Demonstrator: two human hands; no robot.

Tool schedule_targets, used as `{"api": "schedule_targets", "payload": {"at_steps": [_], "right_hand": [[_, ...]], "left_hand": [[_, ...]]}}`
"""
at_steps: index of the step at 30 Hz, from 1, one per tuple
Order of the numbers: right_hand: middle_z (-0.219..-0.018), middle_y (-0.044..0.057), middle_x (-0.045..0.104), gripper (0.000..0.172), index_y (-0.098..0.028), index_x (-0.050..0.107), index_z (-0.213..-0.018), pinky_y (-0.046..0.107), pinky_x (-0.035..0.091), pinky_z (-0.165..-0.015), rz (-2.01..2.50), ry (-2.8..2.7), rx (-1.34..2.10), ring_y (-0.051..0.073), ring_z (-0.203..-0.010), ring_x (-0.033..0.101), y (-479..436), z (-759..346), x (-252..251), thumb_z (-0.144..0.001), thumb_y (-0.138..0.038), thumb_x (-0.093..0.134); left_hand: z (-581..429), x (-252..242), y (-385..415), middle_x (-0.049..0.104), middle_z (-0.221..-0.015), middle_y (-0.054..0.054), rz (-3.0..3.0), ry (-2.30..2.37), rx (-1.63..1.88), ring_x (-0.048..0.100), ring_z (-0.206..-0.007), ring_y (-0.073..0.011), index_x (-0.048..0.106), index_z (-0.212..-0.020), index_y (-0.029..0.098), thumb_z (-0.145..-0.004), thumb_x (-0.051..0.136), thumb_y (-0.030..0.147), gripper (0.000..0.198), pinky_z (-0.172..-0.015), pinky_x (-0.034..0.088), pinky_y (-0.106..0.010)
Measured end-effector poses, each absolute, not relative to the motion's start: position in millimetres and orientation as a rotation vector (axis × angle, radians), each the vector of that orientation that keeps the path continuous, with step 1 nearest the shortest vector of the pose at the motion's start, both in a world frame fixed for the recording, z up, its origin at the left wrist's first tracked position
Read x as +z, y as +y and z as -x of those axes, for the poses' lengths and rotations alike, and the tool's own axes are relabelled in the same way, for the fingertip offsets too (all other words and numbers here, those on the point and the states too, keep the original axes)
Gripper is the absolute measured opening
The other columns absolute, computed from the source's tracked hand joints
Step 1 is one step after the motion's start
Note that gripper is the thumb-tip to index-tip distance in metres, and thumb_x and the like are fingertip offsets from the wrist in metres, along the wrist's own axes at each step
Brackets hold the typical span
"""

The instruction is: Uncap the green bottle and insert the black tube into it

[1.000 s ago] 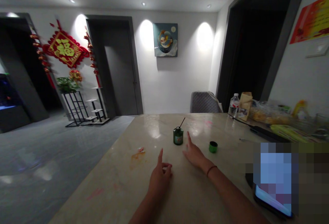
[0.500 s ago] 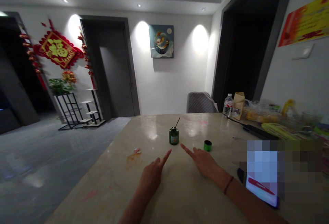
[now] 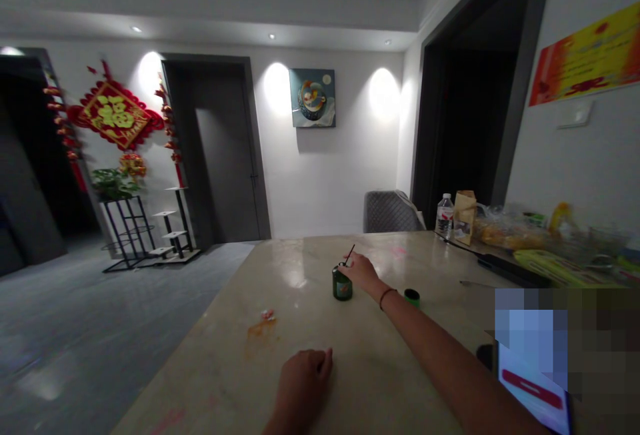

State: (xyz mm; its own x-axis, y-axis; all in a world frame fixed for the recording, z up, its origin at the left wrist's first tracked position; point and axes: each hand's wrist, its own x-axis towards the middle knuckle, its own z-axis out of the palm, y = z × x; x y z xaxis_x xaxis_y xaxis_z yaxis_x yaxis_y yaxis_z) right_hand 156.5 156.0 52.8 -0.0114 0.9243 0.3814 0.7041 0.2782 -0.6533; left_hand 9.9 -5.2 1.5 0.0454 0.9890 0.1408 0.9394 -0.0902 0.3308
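Note:
A dark green glass bottle (image 3: 342, 286) with a thin black stick (image 3: 350, 254) rising from its neck stands on the marble tabletop (image 3: 220, 362). My right hand (image 3: 359, 272) reaches the top of the bottle, its fingers at the neck, but blur hides whether they grip it. A dark bracelet circles that wrist. A round green cap (image 3: 412, 297) lies to the right of my forearm. My left hand (image 3: 303, 380) rests near the table's near edge, its fingers curled and holding nothing.
An orange stain (image 3: 261, 328) marks the table. A phone (image 3: 530, 388) lies at the right, partly pixelated. A water bottle (image 3: 445, 217), paper bag (image 3: 465, 217) and plastic bags (image 3: 507, 232) stand along the far right. A grey chair (image 3: 391, 212) stands behind the table.
My right hand has moved forward from in front of the bottle to its neck. My left hand has drawn back toward me and curled its pointing finger.

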Motion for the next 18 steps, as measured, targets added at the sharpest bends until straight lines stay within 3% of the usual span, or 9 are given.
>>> {"api": "schedule_targets", "payload": {"at_steps": [3, 18], "right_hand": [[-0.072, 0.005, 0.065, 0.016, -0.016, 0.065, -0.081, 0.021, 0.039, -0.057, 1.475, -1.793, 0.366, 0.015, -0.066, 0.059, 166, -157, 49, -0.067, -0.023, 0.062], [-0.071, 0.007, 0.068, 0.008, -0.013, 0.066, -0.068, 0.022, 0.042, -0.059, 1.415, -1.799, 0.426, 0.016, -0.067, 0.062, 178, -163, 58, -0.067, -0.017, 0.060]], "left_hand": [[-9, 0, -5, 0.061, -0.061, -0.005, -2.145, 1.990, 0.460, 0.052, -0.057, -0.0133, 0.063, -0.059, 0.018, -0.084, 0.031, 0.039, 0.046, -0.054, 0.026, -0.024], [-7, 2, -2, 0.055, -0.052, -0.002, -2.038, 1.972, 0.595, 0.041, -0.047, -0.0096, 0.057, -0.053, 0.016, -0.084, 0.032, 0.041, 0.047, -0.051, 0.020, -0.023]]}}
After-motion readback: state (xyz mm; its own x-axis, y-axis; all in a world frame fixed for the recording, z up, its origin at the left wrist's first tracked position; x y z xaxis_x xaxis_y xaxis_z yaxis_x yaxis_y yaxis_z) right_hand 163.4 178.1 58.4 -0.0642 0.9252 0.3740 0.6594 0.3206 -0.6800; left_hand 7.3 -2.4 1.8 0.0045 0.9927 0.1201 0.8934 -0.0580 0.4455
